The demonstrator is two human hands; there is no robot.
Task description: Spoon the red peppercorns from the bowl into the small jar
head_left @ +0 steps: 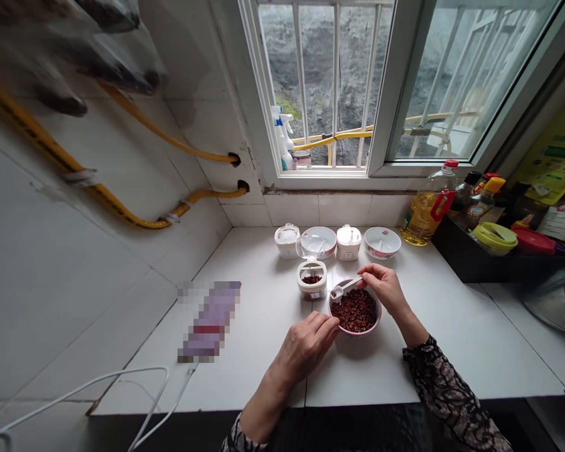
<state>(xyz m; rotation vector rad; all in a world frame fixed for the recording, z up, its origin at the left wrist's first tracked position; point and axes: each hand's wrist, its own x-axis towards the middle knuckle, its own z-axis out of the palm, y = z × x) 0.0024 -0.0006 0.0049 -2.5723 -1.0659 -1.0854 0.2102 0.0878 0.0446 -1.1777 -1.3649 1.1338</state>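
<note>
Fingers of the right hand [380, 284] pinch a small white spoon [344, 288].

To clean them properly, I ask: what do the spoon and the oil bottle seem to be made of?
Spoon: probably smooth plastic, going by its plain white, non-metallic look.
Oil bottle: probably clear, shiny plastic, as the yellow oil shows through, though glass is possible.

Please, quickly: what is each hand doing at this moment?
Left hand: fingers closed at the rim of the round pink-rimmed bowl of dark red grains.
Right hand: closed on the small white plastic spoon.
</note>
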